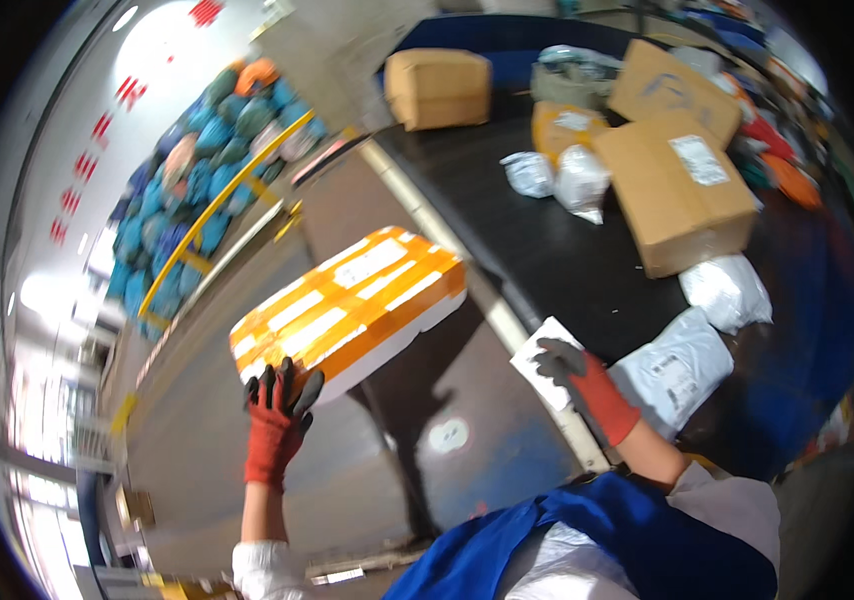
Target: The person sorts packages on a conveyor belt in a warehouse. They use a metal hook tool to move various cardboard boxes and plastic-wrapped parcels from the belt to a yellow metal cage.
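A box wrapped in orange-and-white tape (352, 292), white along its lower side, is over the brown metal table (232, 465) in front of me. My left hand (277, 420), in a red glove with dark fingers, touches the box's near end with its fingers spread. On the right, my right hand (584, 379), gloved alike, has its fingers over a flat white packet (532, 356). That packet overlaps the pale rail between table and belt; its underside is hidden. Close by the right wrist lies a pale plastic mailer bag (678, 371) with a label.
Beyond the rail (502, 322) runs a black conveyor belt (547, 262). It carries a large carton (674, 187), a smaller carton (438, 90) and several plastic-wrapped parcels (580, 180). A yellow guardrail (205, 217) borders the table's far left, before piled blue sacks (209, 142).
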Tool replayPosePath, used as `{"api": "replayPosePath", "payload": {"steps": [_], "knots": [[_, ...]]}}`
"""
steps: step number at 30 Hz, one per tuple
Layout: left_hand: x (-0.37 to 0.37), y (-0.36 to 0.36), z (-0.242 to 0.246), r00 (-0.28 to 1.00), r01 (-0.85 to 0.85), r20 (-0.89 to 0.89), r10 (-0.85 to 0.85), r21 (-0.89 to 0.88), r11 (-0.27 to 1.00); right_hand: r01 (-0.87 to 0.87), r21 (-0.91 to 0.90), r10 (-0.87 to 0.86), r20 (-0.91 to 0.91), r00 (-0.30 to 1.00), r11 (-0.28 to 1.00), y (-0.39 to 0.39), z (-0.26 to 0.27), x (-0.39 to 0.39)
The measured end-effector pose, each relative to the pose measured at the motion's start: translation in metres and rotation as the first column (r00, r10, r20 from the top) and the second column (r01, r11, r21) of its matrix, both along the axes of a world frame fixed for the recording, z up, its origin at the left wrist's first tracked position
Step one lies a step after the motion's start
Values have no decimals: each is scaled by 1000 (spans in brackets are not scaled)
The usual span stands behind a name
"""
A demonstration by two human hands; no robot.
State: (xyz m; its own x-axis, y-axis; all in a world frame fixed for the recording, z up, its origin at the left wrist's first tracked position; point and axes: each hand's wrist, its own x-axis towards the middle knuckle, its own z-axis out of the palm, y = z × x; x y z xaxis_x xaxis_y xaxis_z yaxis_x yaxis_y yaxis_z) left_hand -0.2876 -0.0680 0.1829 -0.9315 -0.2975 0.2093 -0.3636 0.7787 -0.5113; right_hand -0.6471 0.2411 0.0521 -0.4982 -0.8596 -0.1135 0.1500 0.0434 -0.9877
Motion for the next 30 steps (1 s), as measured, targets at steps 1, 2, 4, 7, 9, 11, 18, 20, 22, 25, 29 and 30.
{"api": "replayPosePath", "payload": {"steps": [1, 2, 4, 7, 9, 11, 18, 20, 22, 25, 29, 30], "knots": [[27, -6, -28, 999, -19, -36, 19, 5, 1000, -7, -29, 6, -4, 1000, 1000, -1, 1, -3], [53, -9, -52, 990, -107, -86, 113, 70, 992, 60, -78, -62, -21, 998, 995, -4, 2, -3], [85, -6, -95, 955, -219, -162, 249, 181, 959, 39, 13, -38, -40, 998, 999, -8, 7, -6], [79, 16, -129, 872, -105, -431, 233, 301, 948, 76, 108, -53, -200, 978, 991, -14, 17, -24], [47, 27, -134, 878, -37, -462, 127, 200, 979, 92, 81, -72, -223, 972, 992, -27, 22, -49], [14, 25, -133, 846, -43, -527, 80, 84, 996, 195, 205, -46, -566, 823, 959, -38, 26, -85], [38, -34, -185, 826, -387, -325, 460, 266, 883, 538, 75, -88, -958, 271, 840, -123, -33, -257], [50, -48, -207, 714, -578, -227, 663, 343, 740, 585, 103, -32, -976, 216, 805, -140, -52, -311], [49, -57, -217, 634, -724, -117, 764, 254, 641, 658, -4, 72, -994, -88, 753, -154, -71, -344], [22, -50, -210, 544, -835, -144, 827, 3, 550, 714, 61, 259, -950, -173, 697, -171, -89, -373], [-56, -4, -204, 730, -444, -443, 521, 272, 854, 626, 221, 173, -975, 138, 748, -187, -94, -377], [-81, 8, -205, 746, -349, -461, 481, 343, 872, 646, 206, 79, -972, 220, 735, -188, -95, -367]]}}
